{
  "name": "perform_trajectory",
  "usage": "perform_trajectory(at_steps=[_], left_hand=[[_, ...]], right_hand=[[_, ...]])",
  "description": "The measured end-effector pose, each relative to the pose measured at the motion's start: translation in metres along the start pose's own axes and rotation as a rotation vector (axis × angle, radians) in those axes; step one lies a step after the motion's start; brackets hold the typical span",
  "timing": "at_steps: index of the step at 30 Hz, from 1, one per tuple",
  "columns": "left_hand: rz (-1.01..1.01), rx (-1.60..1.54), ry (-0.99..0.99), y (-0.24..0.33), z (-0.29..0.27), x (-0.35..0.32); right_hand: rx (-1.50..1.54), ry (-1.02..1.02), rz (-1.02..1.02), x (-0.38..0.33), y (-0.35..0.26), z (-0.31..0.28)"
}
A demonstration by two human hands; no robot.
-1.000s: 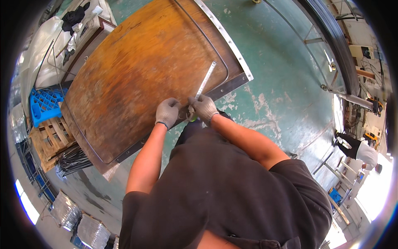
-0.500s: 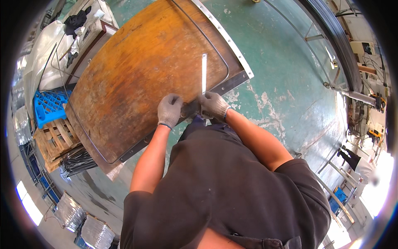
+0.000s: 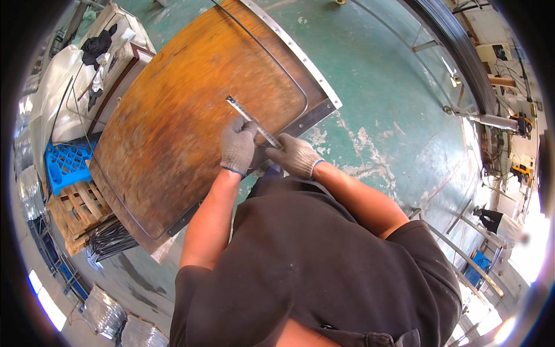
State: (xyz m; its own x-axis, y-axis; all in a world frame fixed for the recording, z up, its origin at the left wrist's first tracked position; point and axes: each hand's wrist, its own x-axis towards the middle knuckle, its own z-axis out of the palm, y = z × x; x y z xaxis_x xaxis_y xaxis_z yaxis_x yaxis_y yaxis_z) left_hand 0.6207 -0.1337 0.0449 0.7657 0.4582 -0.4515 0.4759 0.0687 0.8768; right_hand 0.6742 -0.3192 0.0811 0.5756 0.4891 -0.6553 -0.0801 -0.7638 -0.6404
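Observation:
A narrow white steel tape measure blade (image 3: 265, 133) runs slantwise over a worn brown tabletop (image 3: 167, 98), its dark end hook pointing up and left. My right hand (image 3: 298, 157), in a grey knit glove, is closed around the lower end of the tape; the tape's case is hidden in the palm. My left hand (image 3: 237, 147), gloved alike, pinches the blade partway along between thumb and fingers. Both hands are above the tabletop's near edge. A thin dark bent rod (image 3: 277, 61) with rounded corners lies around the tabletop.
A pale metal strip with holes (image 3: 295, 47) edges the tabletop's right side; a dark drilled bar (image 3: 312, 117) edges the near side. At left are a blue plastic crate (image 3: 68, 165), a wooden pallet (image 3: 78, 217) and plastic-covered goods (image 3: 60, 87). Long dark rods (image 3: 451, 49) rest at upper right.
The tape blade has swung from nearly upright to a leftward slant. My left hand has come up to the blade and closed on it. The view has shifted slightly.

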Motion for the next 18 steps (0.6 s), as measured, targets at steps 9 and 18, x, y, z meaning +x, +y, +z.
perform_trajectory(at_steps=[9, 18], left_hand=[[0.036, -0.373, 0.383, 0.042, -0.100, 0.089], [0.314, 0.265, 0.224, 0.017, -0.069, 0.113]], right_hand=[[-0.021, 0.018, 0.361, -0.129, 0.135, -0.053], [0.356, 0.395, 0.515, -0.260, 0.287, -0.046]])
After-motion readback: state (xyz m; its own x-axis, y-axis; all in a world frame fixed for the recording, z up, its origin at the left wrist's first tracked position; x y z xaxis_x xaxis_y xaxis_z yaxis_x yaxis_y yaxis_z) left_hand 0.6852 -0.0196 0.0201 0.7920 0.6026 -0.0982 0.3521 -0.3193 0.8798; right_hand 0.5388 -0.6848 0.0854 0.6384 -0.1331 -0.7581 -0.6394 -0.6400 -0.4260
